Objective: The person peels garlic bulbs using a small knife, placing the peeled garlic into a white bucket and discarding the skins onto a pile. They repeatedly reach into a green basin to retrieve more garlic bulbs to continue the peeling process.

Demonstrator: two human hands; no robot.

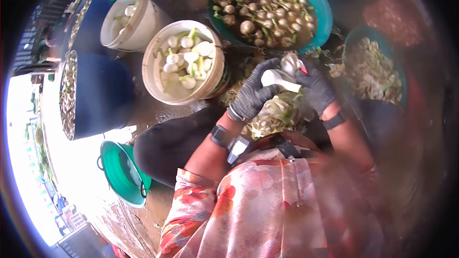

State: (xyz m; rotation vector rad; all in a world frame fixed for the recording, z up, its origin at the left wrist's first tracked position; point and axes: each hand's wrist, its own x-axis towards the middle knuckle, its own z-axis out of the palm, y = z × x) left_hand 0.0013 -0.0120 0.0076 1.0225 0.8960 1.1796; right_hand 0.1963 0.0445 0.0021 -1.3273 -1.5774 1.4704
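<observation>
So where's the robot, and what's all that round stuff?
There's no robot! One picture, from a camera on somebody's head, looks down at their two gloved hands. The left hand holds a white bulb with a thick stalk. Something red shows at the right hand's fingers; I can't tell what. Leafy scraps lie below. On the ground, a teal tub holds dirty bulbs, and a whitish bucket holds cleaner ones.
</observation>
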